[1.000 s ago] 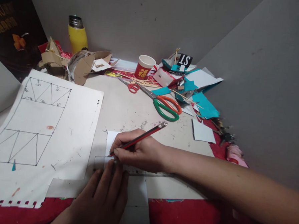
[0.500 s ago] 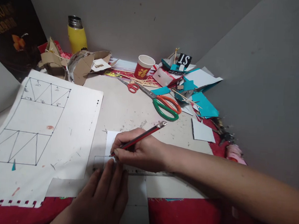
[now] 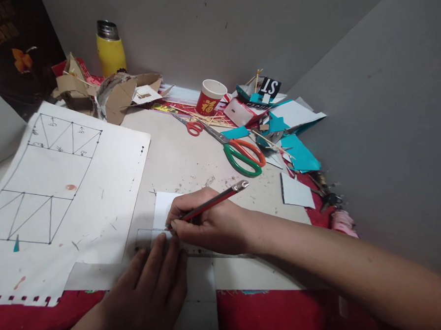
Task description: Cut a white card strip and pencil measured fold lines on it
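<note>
My right hand (image 3: 212, 223) grips a red-and-black pencil (image 3: 218, 201), its tip down on a small white paper strip (image 3: 162, 209) right at the edge of a clear ruler (image 3: 144, 238). My left hand (image 3: 151, 284) lies flat with fingers spread, pressing on the ruler and the paper just below the pencil tip. The ruler runs left to right under both hands and is mostly hidden by them.
A large white sheet with drawn triangles (image 3: 56, 191) lies to the left. Green-and-orange scissors (image 3: 241, 154) and small red scissors (image 3: 193, 126) lie behind. Further back are a red cup (image 3: 211, 96), a yellow flask (image 3: 109, 48), cardboard scraps (image 3: 113, 93) and teal paper pieces (image 3: 297, 152).
The pencil tip has shifted slightly right along the ruler edge. The view has tilted a little. My left hand stays pressed on the ruler.
</note>
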Demonstrator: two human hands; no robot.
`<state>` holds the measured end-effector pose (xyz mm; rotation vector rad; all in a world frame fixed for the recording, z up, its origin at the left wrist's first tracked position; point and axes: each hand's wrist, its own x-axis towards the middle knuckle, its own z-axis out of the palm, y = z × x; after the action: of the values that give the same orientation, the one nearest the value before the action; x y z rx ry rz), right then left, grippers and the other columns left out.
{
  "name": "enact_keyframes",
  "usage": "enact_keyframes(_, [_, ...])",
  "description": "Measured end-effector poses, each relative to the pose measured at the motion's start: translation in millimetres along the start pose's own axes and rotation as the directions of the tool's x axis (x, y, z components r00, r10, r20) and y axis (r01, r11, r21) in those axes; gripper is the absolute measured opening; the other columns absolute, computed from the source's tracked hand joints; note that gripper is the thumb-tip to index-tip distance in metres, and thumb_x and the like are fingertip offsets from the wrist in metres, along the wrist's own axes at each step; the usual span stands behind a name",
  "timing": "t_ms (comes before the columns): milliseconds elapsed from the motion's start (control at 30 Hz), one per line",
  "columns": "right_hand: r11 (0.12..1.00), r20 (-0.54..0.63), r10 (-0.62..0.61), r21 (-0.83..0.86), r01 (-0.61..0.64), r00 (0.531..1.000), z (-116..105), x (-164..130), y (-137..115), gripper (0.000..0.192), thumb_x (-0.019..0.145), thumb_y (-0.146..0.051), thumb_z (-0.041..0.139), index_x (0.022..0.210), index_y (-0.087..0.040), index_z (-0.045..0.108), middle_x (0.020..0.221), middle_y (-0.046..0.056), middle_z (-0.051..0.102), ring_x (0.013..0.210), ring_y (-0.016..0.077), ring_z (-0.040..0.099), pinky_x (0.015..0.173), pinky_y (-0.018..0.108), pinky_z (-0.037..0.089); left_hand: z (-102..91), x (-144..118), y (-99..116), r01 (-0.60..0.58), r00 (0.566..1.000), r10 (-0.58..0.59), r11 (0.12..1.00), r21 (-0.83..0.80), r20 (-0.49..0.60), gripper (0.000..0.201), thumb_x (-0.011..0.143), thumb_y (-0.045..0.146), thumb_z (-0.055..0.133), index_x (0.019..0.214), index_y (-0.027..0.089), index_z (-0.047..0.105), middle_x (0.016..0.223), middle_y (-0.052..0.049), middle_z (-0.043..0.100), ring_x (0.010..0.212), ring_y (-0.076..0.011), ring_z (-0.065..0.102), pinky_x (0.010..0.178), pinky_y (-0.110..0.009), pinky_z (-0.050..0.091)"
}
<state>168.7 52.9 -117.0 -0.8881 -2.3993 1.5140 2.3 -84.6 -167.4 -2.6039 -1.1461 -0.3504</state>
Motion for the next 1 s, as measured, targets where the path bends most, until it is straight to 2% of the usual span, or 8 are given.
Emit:
enact_keyframes(100, [1.0, -0.009, 0.002, -0.014, -0.003, 1.0, -1, -2, -1, 0.012, 0.075, -0.007, 0.054, 0.07, -0.014, 0.063, 0.063, -0.002, 0.058, 0.058, 0.0087, 0.047, 0.052, 0.019, 0.038, -1.6, 0, 2, 0.025, 0.999, -0.024, 1.0, -0.009, 0.037, 0.042, 0.091, 0.033, 0.048, 0.125, 0.013, 0.061, 0.127, -0.012, 0.068, 0.121, -0.0295, 0.057, 0.094, -0.039, 0.042])
enact_keyframes(433, [0.999, -0.01, -0.013, -0.044, 0.013, 1.0, -3, -5, -2, 0.013, 0.076, -0.01, 0.053, 0.069, -0.014, 0.063, 0.061, -0.002, 0.057, 0.056, 0.0082, 0.044, 0.051, 0.02, 0.036, 5.0, -3, 5, 0.02, 1.0, -0.02, 1.0, 0.002, -0.001, 0.051, 0.092, 0.046, 0.047, 0.128, 0.012, 0.06, 0.129, -0.015, 0.066, 0.122, -0.0311, 0.055, 0.095, -0.04, 0.042])
enact_keyframes(733, [0.996, -0.024, -0.039, -0.081, 0.037, 0.999, -5, -12, 1, 0.011, 0.077, -0.009, 0.056, 0.07, -0.012, 0.064, 0.061, -0.002, 0.057, 0.055, 0.0078, 0.044, 0.05, 0.02, 0.035, 6.1, -3, 4, 0.027, 1.0, -0.027, 1.0, -0.002, -0.005, 0.042, 0.09, 0.035, 0.049, 0.125, 0.013, 0.06, 0.127, -0.011, 0.068, 0.121, -0.0309, 0.055, 0.093, -0.04, 0.042])
enact_keyframes(1000, [0.991, -0.022, -0.027, -0.132, 0.024, 0.999, -9, -19, 0, 0.014, 0.078, -0.004, 0.054, 0.073, -0.011, 0.066, 0.064, 0.0, 0.061, 0.058, 0.0079, 0.047, 0.052, 0.019, 0.036, 7.5, -4, 6, 0.042, 0.999, -0.042, 0.999, 0.001, 0.005, 0.044, 0.091, 0.041, 0.048, 0.126, 0.016, 0.06, 0.132, -0.011, 0.065, 0.123, -0.0317, 0.053, 0.094, -0.041, 0.042])
